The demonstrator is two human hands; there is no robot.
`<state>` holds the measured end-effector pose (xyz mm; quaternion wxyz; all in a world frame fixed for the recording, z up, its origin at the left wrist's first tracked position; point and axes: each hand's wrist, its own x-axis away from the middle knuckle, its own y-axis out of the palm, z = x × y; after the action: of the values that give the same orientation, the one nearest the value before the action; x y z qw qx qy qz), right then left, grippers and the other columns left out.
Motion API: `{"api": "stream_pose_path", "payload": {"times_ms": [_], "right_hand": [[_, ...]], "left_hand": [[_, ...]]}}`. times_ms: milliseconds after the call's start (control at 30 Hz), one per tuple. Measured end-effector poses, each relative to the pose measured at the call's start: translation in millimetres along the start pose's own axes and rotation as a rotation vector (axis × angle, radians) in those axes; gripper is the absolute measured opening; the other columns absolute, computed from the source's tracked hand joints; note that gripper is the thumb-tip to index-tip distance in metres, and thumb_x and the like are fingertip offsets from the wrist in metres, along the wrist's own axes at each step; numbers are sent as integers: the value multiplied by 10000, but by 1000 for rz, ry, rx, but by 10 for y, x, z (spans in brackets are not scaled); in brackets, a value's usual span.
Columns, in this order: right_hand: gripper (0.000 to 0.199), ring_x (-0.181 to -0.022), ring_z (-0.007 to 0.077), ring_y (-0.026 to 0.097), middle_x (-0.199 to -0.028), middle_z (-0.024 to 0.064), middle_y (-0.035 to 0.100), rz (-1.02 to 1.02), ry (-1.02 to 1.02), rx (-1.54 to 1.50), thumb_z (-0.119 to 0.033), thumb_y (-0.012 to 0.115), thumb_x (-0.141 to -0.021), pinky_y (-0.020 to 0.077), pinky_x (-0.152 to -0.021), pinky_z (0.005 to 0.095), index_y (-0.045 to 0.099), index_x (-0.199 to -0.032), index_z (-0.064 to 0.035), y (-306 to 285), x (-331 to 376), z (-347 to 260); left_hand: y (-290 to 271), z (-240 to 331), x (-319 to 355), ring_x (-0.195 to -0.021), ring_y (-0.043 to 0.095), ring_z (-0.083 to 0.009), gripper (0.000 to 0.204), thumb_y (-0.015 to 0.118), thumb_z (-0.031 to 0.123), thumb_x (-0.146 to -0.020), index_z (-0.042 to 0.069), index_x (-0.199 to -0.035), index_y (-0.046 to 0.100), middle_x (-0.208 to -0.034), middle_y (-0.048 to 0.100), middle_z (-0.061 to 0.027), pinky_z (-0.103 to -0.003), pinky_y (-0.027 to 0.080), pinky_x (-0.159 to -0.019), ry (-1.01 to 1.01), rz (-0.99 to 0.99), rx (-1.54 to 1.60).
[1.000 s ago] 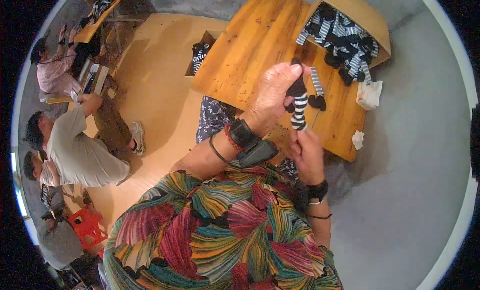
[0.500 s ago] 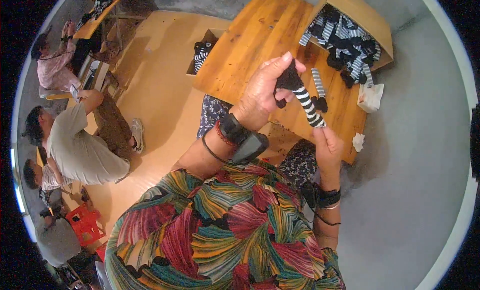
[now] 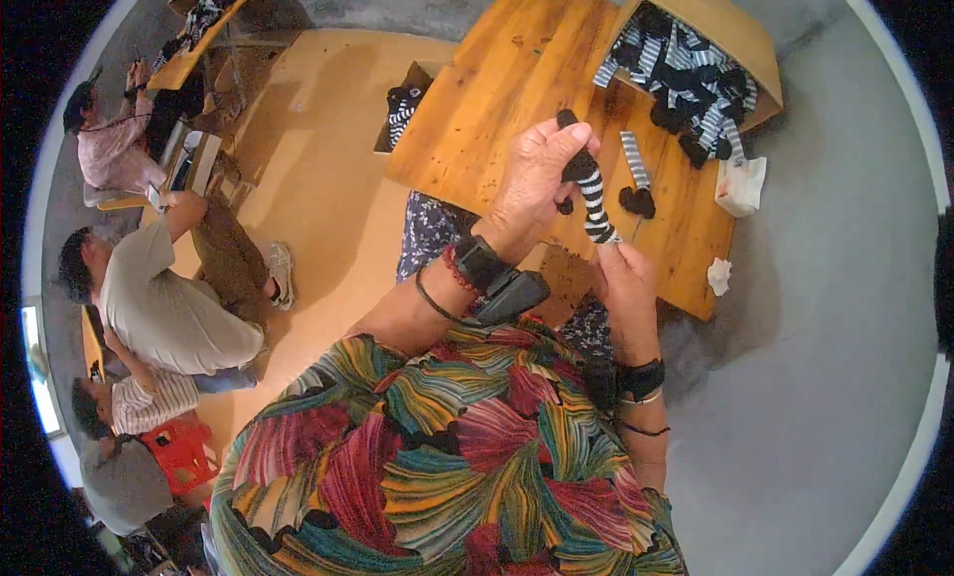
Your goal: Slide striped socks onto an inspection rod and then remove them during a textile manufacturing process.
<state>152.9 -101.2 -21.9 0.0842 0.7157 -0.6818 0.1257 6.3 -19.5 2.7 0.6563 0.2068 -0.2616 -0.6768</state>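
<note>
Both my hands hold a knitted glove (image 3: 593, 200) above the wooden table. It has a black end and a black-and-white striped cuff. My left hand (image 3: 537, 173) pinches the black end between thumb and fingers, and a small black bit shows below those fingers. At the cuff's lower edge, my right hand (image 3: 626, 273) grips with closed fingers. The glove is stretched at a slant between them. Just right of it, a grey-striped piece with a bunched black end (image 3: 636, 173) lies on the table.
A cardboard box (image 3: 740, 34) on its side spills striped and black knitwear (image 3: 696, 89) onto the table (image 3: 497, 89). A white tissue box (image 3: 740, 185) and crumpled tissue (image 3: 718, 276) are at the right edge. A smaller carton (image 3: 383, 134) stands beyond the left edge. Several people sit at left near a red stool (image 3: 184, 455).
My right hand has moved left and slightly up with the cuff. The black end, spread wide before, is now gathered narrower, its tip standing above my left thumb.
</note>
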Motion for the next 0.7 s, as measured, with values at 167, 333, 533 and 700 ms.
{"api": "stream_pose_path", "payload": {"times_ms": [167, 333, 533, 700], "right_hand": [[241, -468, 31, 304, -534, -56, 377, -230, 274, -563, -227, 500, -857, 253, -423, 221, 539, -707, -42, 181, 44, -28], [217, -484, 36, 333, -545, -46, 392, -24, -48, -2, -178, 506, -852, 262, -430, 216, 546, -714, -15, 136, -12, -101], [168, -449, 20, 311, -537, -74, 377, 51, -174, 35, -193, 504, -864, 247, -404, 186, 520, -758, -63, 95, 4, 117], [178, -448, 39, 344, -539, -55, 400, -100, 103, -384, -191, 499, -861, 265, -403, 193, 505, -738, -64, 187, 45, 90]], "left_hand": [[22, 73, 8, -388, 370, -33, 200, 554, 249, -825, 56, -775, 568, -571, 490, 37, -173, 258, -335, 15, 19, -63], [-34, 201, 29, -387, 357, -40, 247, 524, 288, -843, 48, -828, 581, -562, 467, 34, -180, 251, -335, 54, 12, 48], [5, 126, 0, -404, 334, -41, 257, 502, 294, -861, 47, -868, 575, -603, 457, 34, -172, 241, -345, 36, 19, 299], [83, 107, 41, -406, 346, -40, 230, 526, 270, -849, 46, -879, 570, -631, 484, 27, -165, 262, -342, -22, 11, 326]]}}
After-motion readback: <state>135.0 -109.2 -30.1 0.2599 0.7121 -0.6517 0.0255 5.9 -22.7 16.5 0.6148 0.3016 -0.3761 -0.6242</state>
